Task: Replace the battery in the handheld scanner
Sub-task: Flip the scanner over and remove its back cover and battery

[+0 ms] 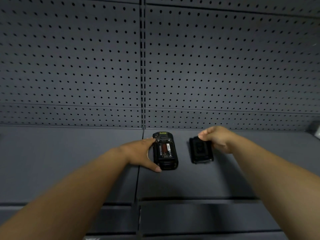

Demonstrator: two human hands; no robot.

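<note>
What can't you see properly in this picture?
- The writing on the battery label in the scanner: too small, head view.
- Whether the right hand grips the black cover or only touches it: the fingers hide that edge.
- The scanner's left side: behind the left hand.
- The pale thing at the right edge: cut off and blurred.

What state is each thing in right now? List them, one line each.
Scanner: face down on the shelf, back cover off, compartment open.
Battery: seated in the scanner, label up.
Back cover: detached, right of the scanner, far end pinched by the right hand.
Left hand: open, bracing the scanner's left side.
Right hand: grip closed on the back cover.
Shelf: dark, flat, holds both parts.
</note>
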